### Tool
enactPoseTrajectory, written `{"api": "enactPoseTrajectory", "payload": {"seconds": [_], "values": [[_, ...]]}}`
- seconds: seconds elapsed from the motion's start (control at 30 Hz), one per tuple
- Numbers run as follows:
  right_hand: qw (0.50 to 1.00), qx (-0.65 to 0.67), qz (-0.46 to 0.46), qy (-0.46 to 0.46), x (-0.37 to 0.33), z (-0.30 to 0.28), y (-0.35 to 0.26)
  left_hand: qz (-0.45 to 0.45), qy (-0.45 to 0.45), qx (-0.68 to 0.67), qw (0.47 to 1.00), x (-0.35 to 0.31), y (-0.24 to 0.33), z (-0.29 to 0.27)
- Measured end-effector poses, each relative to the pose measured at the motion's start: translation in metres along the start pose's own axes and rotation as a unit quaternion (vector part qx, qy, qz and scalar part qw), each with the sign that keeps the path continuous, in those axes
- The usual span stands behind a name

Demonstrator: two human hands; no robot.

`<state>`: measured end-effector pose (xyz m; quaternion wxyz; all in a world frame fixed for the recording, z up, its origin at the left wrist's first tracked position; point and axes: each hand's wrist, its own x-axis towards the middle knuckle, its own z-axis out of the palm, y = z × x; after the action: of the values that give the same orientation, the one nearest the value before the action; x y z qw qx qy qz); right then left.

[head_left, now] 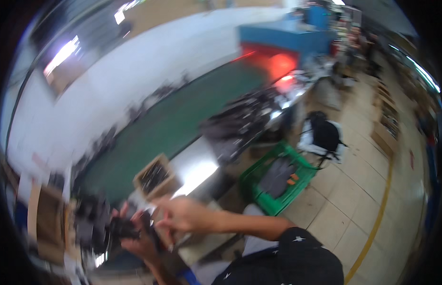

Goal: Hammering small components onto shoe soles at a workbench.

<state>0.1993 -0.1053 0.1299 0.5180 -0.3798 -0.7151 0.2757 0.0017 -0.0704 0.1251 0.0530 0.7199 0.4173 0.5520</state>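
My left hand (144,246) is wrapped round a black piece (125,229), too blurred to name more closely. My right hand (187,214) comes in from the right, just beside the left one. Its fingers are curled together, and what they may hold is smeared by motion. A cardboard box (172,184) with dark slim pieces in it stands just beyond the two hands. Left of my left hand lies a heap of dark grey pieces (90,216), blurred as well.
A green conveyor belt (178,116) runs along the white wall to a blue machine (273,40) glowing red. Dark grey pieces (240,121) pile on its near edge. A green crate (271,206), black bag (324,133) and open carton (47,223) stand around.
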Motion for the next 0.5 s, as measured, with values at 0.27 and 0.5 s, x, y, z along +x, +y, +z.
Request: {"api": "enactPoseTrajectory", "payload": {"seconds": [0.27,0.5], "values": [[0.908,-0.339,0.223,-0.109,-0.116,0.025,0.105,-0.232,0.042,-0.279,0.931,-0.03,0.016,-0.028],[0.954,-0.189,0.202,0.115,-0.193,-0.02,0.1,-0.176,-0.229,0.178,0.941,-0.101,-0.053,0.06]]}}
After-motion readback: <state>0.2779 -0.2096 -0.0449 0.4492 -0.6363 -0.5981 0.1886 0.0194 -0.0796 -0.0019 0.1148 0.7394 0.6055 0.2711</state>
